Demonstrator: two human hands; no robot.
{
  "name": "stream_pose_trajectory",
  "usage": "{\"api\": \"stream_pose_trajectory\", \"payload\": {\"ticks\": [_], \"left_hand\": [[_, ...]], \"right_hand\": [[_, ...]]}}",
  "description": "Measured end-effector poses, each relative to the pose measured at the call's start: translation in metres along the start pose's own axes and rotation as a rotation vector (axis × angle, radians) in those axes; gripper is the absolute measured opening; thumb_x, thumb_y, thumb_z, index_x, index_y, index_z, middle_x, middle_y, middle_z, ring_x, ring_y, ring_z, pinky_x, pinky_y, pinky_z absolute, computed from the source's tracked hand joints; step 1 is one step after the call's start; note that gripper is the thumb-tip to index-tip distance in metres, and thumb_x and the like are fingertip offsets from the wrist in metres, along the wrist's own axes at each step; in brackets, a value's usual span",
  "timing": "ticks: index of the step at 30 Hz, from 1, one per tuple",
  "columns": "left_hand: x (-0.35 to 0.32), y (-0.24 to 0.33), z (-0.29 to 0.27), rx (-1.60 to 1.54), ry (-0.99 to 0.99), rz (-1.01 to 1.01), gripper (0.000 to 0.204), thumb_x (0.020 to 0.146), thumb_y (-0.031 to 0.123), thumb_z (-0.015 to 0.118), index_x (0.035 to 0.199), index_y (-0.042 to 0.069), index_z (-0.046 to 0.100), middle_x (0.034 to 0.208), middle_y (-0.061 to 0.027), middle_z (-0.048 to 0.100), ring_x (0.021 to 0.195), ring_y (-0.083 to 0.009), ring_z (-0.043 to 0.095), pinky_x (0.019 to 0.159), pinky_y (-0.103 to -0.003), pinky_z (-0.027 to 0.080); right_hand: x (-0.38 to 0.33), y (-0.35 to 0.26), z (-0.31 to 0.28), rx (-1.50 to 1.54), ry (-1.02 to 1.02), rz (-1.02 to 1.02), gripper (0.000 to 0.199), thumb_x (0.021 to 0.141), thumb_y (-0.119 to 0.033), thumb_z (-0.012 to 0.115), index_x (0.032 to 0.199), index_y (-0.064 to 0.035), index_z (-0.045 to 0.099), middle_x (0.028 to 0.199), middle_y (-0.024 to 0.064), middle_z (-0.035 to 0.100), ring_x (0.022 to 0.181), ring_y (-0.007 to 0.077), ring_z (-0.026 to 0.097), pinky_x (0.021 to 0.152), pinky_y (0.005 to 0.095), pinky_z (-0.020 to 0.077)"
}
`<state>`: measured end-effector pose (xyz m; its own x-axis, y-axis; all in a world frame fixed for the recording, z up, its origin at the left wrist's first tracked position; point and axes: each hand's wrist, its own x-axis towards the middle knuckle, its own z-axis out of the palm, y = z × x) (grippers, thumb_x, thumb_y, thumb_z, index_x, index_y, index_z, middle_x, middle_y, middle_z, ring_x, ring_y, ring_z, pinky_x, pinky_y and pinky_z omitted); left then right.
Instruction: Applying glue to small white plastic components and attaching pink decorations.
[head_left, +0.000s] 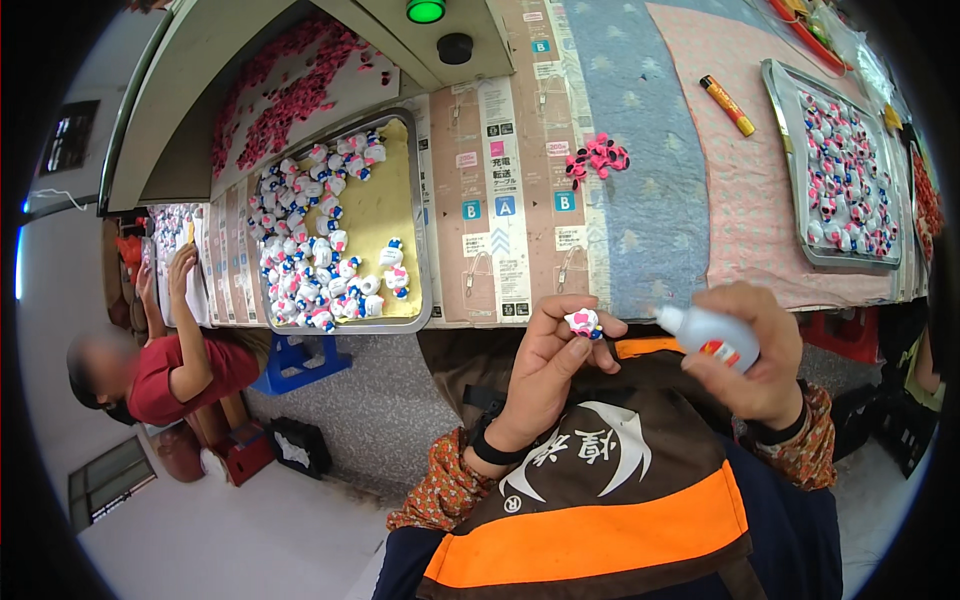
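Left hand (pixel 545 365) at 6 o'clock of centre, fingers pinched narrow around a small white figurine (pixel 583 322) with pink and blue bits, held at the fingertips just below the table edge. Black wristband on that wrist.

Right hand (pixel 760 355) at 4 o'clock, wrapped around a small white glue bottle (pixel 710 338) with a red-orange label. Nozzle points toward 9 o'clock, at the figurine, close to it; cannot tell if the tip touches.

Both hands sit over the person's lap, above a brown and orange apron (pixel 610 500).

Metal tray (pixel 425 250) at 10 o'clock of centre on the table, yellow liner, heaped with many white-pink-blue figurines (pixel 310 260), mostly on its left half. Past it at 11 o'clock, a slanted grey surface scattered with pink pieces (pixel 290 90).

Small cluster of pink parts (pixel 597 158) at 12 o'clock on blue cloth (pixel 640 180). Orange-yellow marker (pixel 727 105) at 1 o'clock on pink cloth (pixel 740 200). Second metal tray (pixel 785 130) at 2 o'clock, full of similar figurines.

Green round light (pixel 426 10) and black knob (pixel 455 47) at top centre.

Another person in a red shirt (pixel 175 375) at 9 o'clock, hands up at the table's far-left end.
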<state>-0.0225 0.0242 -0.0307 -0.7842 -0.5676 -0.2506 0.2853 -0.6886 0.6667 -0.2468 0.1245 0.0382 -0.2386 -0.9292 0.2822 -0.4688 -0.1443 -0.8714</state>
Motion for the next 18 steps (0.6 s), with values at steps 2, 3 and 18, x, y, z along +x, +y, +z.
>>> {"api": "stream_pose_trajectory", "payload": {"ticks": [2,3,18], "left_hand": [[0.001,-0.001,-0.001,-0.019,0.007,-0.017,0.035,0.102,0.011,0.053,0.135,0.009,0.041,0.119,-0.0187,0.061,0.090,-0.0171,0.063,0.086,-0.037,0.058],[0.001,-0.001,-0.001,-0.038,0.015,-0.031,0.035,0.102,0.011,0.053,0.135,0.009,0.041,0.120,-0.0190,0.061,0.089,-0.0172,0.063,0.086,-0.038,0.058],[0.000,0.000,0.004,0.023,-0.011,0.014,0.031,0.103,0.010,0.051,0.132,0.006,0.041,0.123,-0.0192,0.061,0.091,-0.0138,0.060,0.090,-0.031,0.052]], "right_hand": [[0.002,-0.010,0.001,-0.012,-0.027,-0.008,0.047,0.073,-0.013,0.084,0.112,0.0019,0.063,0.086,0.0145,0.069,0.067,0.0227,0.068,0.058,0.0294,0.0499],[0.004,-0.014,0.001,-0.078,-0.048,-0.077,0.046,0.072,-0.012,0.084,0.111,0.0021,0.064,0.082,0.0137,0.068,0.064,0.0244,0.067,0.056,0.0304,0.0496],[0.006,-0.028,0.013,-0.272,-0.136,-0.203,0.043,0.066,-0.014,0.085,0.102,0.0010,0.067,0.070,0.0069,0.061,0.056,0.0217,0.061,0.049,0.0325,0.0473]]}}
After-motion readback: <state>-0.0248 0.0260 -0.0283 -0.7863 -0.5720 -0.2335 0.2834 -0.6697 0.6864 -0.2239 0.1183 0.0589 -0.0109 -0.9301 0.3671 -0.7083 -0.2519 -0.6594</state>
